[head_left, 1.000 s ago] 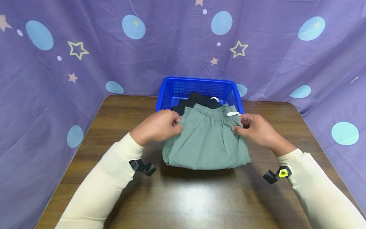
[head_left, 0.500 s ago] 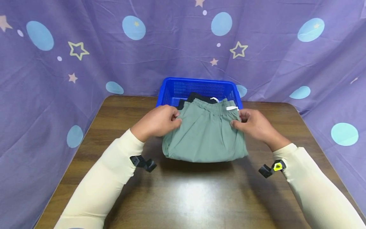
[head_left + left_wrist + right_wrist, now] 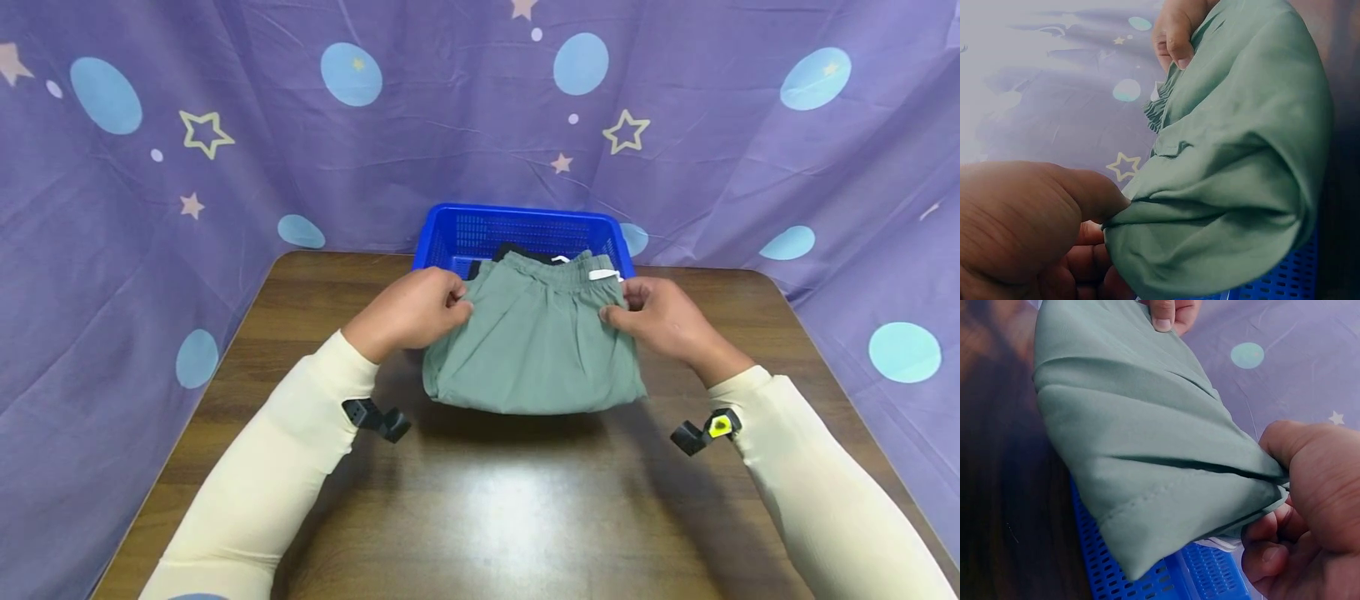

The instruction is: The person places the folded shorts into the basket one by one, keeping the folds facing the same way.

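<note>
A folded pair of sage-green shorts (image 3: 536, 342), with an elastic waistband and a white drawstring (image 3: 602, 274), hangs between my two hands. My left hand (image 3: 416, 312) pinches its left edge between thumb and fingers. On the opposite edge my right hand (image 3: 663, 321) pinches the cloth just below the drawstring. In the right wrist view the shorts (image 3: 1129, 444) are folded in layers, with the blue basket under them. Black clothing (image 3: 512, 249) with a white cord lies in the blue basket (image 3: 525, 214), mostly covered by the shorts in the head view.
The basket, with perforated walls, stands at the back of the brown wooden table (image 3: 495, 508). Behind it hangs a purple curtain (image 3: 465, 133) printed with stars and blue ovals, which also runs along both sides of the table.
Both hands have moved forward with the green shorts, which now cover more of the basket and the black clothing. The grip on each side stays the same.
</note>
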`<state>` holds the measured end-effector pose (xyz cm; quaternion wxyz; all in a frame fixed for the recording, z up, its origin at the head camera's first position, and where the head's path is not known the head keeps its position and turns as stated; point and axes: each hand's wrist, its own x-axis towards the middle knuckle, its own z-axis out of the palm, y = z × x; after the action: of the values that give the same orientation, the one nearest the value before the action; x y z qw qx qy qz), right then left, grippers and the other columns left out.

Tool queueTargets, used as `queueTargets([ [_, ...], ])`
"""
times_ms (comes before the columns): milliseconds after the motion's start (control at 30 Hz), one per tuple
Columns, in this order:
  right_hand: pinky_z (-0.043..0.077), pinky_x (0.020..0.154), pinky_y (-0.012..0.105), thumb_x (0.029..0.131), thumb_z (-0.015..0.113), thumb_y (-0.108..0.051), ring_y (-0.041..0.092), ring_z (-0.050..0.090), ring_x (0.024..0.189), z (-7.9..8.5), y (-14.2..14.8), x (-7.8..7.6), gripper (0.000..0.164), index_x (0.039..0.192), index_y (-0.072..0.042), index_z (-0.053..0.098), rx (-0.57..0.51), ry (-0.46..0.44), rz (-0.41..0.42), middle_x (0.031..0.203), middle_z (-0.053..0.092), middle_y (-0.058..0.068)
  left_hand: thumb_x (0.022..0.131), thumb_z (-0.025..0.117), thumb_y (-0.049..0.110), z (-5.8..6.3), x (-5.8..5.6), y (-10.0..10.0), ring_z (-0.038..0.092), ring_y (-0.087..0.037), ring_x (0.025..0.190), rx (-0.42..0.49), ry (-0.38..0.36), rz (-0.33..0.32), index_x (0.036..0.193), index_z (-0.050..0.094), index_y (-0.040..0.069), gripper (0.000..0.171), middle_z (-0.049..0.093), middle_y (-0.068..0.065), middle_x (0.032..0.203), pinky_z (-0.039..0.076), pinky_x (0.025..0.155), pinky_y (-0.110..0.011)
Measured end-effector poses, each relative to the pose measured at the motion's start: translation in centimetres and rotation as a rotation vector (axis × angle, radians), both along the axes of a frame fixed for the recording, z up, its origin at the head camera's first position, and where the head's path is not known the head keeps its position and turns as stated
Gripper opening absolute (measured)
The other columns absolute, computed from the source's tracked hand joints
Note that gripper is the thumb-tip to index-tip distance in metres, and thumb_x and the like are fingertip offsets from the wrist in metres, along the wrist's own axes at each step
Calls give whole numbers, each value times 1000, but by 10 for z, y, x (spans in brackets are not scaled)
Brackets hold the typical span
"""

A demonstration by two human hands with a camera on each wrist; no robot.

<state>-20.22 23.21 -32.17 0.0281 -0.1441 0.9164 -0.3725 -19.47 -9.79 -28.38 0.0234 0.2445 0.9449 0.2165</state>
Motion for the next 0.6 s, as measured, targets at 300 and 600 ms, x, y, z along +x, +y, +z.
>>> queueTargets([
  [300, 41, 55, 29, 84, 67, -28, 12, 52, 62, 2, -4, -5, 18, 89, -10, 66, -2, 14, -48, 70, 64, -1, 89, 52, 20, 2, -6, 0, 27, -12, 50, 14, -19, 31, 59, 33, 14, 36, 26, 5, 55, 26, 50, -30],
  [600, 44, 54, 31, 85, 66, -32, 14, 56, 59, 7, -6, -10, 23, 90, -10, 66, -13, -17, -58, 71, 66, 0, 87, 52, 20, 3, -14, 1, 29, -13, 51, 19, 14, 74, 59, 34, 14, 34, 29, 4, 55, 27, 49, -31],
])
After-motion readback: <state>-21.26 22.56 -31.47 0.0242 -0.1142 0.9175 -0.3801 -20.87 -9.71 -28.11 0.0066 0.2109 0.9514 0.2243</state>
